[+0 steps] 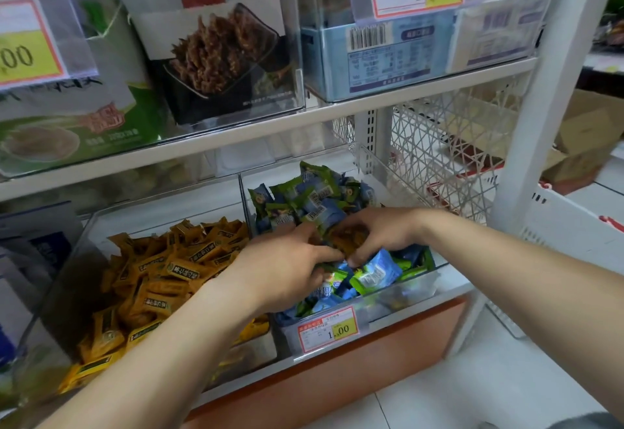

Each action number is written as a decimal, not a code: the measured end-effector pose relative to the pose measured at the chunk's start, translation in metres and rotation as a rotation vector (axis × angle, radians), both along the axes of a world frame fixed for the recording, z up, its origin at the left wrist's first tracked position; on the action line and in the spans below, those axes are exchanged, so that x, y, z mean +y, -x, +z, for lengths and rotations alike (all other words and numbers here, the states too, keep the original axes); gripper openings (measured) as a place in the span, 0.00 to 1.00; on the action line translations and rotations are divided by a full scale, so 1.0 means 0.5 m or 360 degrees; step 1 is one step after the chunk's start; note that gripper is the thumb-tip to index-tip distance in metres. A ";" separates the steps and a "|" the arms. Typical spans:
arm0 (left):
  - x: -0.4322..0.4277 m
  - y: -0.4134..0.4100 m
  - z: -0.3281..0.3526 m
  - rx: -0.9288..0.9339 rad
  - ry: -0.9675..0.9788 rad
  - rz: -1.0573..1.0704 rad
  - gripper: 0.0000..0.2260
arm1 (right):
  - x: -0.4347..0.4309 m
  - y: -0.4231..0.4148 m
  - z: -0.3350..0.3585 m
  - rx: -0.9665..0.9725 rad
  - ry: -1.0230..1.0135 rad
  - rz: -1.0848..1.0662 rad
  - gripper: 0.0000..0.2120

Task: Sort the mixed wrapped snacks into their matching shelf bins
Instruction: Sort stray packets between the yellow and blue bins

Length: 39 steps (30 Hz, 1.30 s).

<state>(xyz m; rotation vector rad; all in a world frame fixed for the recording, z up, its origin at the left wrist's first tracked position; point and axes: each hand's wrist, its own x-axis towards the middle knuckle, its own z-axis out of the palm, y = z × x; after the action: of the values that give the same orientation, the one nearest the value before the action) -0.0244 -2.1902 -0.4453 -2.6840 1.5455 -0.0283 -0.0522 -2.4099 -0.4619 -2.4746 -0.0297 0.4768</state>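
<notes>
Here both hands are held together over the clear bin of blue and green snack packets [371, 273], the one on the right of the lower shelf. Between the fingertips an orange-brown wrapped snack [349, 238] is pinched. Its colour matches the yellow packets [175, 270] in the neighbouring bin [98, 226], not the pile under it. The left hand [287, 266] is seen with its thumb and forefinger closed on the near left edge of this snack. The right hand [381, 233] is curled over it from the right, its fingers bent down on the wrapper; how firmly it is gripped cannot be told, because the picture is blurred there.

The relation that matters is this: the matching bin lies to the left of the hands, just behind the transparent divider [243, 199], and the left hand is the nearer one to it. The long axis of the snack seems to run left to right, between the two hands. It is judged that the snack must be lifted over the divider and carried leftward.
</notes>
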 end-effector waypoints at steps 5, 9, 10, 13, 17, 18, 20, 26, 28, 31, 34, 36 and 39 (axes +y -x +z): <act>0.008 -0.009 0.003 0.0052 0.0016 -0.0006 0.17 | 0.018 -0.009 -0.007 -0.0210 0.0047 -0.0050 0.16; 0.008 -0.009 0.004 0.0054 0.0036 0.0009 0.17 | 0.011 -0.014 0.009 -0.0360 0.0084 -0.0095 0.10; 0.008 -0.009 0.005 0.0060 0.0040 0.0020 0.17 | 0.009 -0.013 0.014 -0.0392 0.0085 -0.0107 0.09; 0.009 -0.008 0.007 0.0082 0.0054 0.0031 0.17 | 0.002 -0.010 0.028 -0.0469 0.0120 -0.0134 0.07; 0.009 -0.010 0.006 0.0099 0.0044 0.0025 0.17 | -0.007 -0.006 0.041 -0.0612 0.0176 -0.0241 0.04; 0.009 -0.011 0.006 0.0100 0.0039 0.0022 0.16 | -0.008 -0.004 0.045 -0.0646 0.0156 -0.0277 0.03; 0.008 -0.013 0.004 0.0099 0.0064 0.0005 0.16 | -0.010 -0.001 0.056 -0.0734 0.0127 -0.0367 0.03; 0.008 -0.014 -0.001 0.0262 0.0380 0.0130 0.13 | -0.003 0.019 0.104 -0.1049 -0.0208 -0.0657 0.07; 0.004 -0.011 0.007 0.0350 0.0915 0.0335 0.13 | 0.018 0.024 0.110 -0.1032 -0.0452 -0.0676 0.04; -0.005 -0.011 0.026 0.0228 0.1358 0.0351 0.28 | 0.063 0.033 0.117 -0.0974 -0.0759 -0.0656 0.05; -0.008 -0.009 0.033 0.0332 0.1212 0.0256 0.28 | 0.095 0.032 0.115 -0.0953 -0.0965 -0.0602 0.06; -0.003 -0.016 0.029 0.0414 0.1244 0.0284 0.21 | 0.105 0.027 0.110 -0.0912 -0.1108 -0.0630 0.07; 0.014 -0.033 0.033 0.0491 0.1361 0.0378 0.17 | 0.086 0.017 0.104 -0.0779 -0.1463 -0.0718 0.05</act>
<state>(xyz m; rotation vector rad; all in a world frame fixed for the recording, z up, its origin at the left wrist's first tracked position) -0.0080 -2.1832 -0.4286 -3.6727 1.5093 -0.3604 -0.0608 -2.3670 -0.4099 -1.5575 0.0915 -0.3010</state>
